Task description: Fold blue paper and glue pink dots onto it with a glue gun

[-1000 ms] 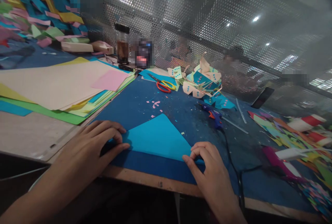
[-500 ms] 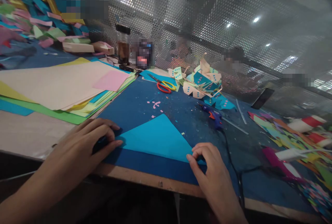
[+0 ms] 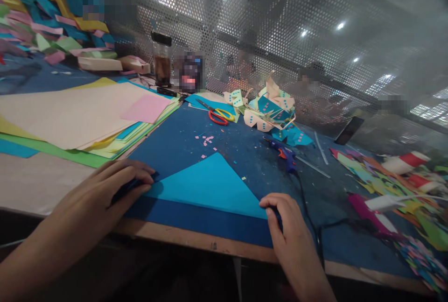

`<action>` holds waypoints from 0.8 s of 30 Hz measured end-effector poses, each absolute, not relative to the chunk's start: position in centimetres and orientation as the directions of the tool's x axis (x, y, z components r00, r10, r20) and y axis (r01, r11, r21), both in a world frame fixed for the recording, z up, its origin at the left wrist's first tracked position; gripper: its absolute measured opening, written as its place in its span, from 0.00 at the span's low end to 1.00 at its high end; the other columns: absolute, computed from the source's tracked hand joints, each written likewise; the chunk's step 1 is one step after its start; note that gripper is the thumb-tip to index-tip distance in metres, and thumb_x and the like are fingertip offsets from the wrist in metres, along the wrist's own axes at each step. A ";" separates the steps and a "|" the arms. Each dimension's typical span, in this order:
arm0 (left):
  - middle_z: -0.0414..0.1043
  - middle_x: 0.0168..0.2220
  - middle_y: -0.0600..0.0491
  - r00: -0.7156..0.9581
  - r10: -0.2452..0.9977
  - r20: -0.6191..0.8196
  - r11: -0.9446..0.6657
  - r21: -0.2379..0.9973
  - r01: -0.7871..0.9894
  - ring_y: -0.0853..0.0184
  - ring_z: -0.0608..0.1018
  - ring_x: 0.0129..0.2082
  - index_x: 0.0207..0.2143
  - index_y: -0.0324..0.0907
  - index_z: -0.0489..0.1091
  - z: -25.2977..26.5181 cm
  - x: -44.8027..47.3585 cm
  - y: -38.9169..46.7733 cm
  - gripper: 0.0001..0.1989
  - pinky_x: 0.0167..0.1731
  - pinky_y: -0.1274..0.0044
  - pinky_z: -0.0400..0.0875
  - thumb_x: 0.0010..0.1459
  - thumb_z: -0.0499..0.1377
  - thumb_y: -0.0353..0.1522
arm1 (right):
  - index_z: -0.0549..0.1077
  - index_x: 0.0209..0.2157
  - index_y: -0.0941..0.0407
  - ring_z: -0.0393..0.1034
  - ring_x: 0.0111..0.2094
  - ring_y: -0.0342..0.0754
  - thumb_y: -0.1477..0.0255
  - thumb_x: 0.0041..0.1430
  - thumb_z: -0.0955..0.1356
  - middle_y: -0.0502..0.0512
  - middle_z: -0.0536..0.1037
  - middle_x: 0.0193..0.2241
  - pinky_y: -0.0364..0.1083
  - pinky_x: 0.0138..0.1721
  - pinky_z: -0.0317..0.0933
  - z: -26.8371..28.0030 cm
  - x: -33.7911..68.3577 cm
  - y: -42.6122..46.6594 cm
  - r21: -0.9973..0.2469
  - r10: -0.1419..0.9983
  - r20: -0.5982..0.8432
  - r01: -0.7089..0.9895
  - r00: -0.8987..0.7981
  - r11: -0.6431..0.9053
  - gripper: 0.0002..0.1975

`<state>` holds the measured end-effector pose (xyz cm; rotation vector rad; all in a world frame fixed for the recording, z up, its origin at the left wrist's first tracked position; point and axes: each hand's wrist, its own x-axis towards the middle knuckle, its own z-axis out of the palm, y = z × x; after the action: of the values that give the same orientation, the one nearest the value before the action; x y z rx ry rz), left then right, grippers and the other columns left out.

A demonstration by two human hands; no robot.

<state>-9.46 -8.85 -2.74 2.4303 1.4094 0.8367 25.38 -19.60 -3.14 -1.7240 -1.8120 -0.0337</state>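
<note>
A bright blue sheet of paper (image 3: 210, 187), folded into a triangle, lies on the dark blue tabletop near the front edge, its peak pointing away from me. My left hand (image 3: 108, 194) pinches its left corner, thumb and fingertips nearly meeting there. At the right corner, the thumb and index finger of my right hand (image 3: 289, 229) are closed on the paper. Small pink scraps (image 3: 206, 140) are scattered just beyond the peak. The fingertips hide the very ends of both corners.
Left lies a stack of coloured paper (image 3: 70, 115). Behind are scissors (image 3: 219, 116), a cut-paper pile (image 3: 273, 110) and a lidded bottle (image 3: 162, 61). A glue gun (image 3: 285, 155) with its cord sits right, near a magenta device (image 3: 371, 215) and coloured strips (image 3: 378, 171).
My left hand has slid slightly left along the corner. The right thumb and finger have drawn closer together at the right corner. The whole view has shifted a little.
</note>
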 end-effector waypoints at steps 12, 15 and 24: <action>0.73 0.51 0.56 0.434 0.818 0.378 -0.571 0.437 0.695 0.59 0.71 0.54 0.43 0.50 0.70 -3.7 -10.3 -8.4 0.11 0.58 0.63 0.63 0.69 0.50 0.41 | 0.72 0.40 0.52 0.70 0.47 0.51 0.85 0.54 0.55 0.56 0.75 0.43 0.52 0.47 0.66 -3.5 26.6 -19.8 -0.348 0.892 0.452 0.921 0.003 0.173 0.22; 0.73 0.52 0.56 0.430 0.820 0.378 -0.568 0.439 0.696 0.58 0.71 0.55 0.44 0.51 0.70 -3.9 -10.4 -8.3 0.10 0.58 0.63 0.63 0.68 0.51 0.40 | 0.72 0.40 0.52 0.70 0.47 0.51 0.85 0.54 0.55 0.55 0.75 0.42 0.52 0.48 0.65 -3.3 26.4 -19.8 -0.379 0.883 0.469 0.909 0.030 0.171 0.22; 0.73 0.51 0.55 0.364 0.825 0.432 -0.544 0.434 0.718 0.58 0.72 0.53 0.45 0.50 0.70 -2.5 -8.3 -9.8 0.11 0.56 0.63 0.64 0.68 0.52 0.43 | 0.71 0.47 0.52 0.67 0.50 0.52 0.76 0.68 0.61 0.56 0.74 0.45 0.52 0.51 0.62 -1.6 23.3 -20.1 -0.401 0.810 0.584 0.885 0.049 0.236 0.11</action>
<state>-8.33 -9.84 -2.53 2.4483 1.3993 0.9301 23.31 -20.08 -1.63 -1.5723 -1.7560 -0.1257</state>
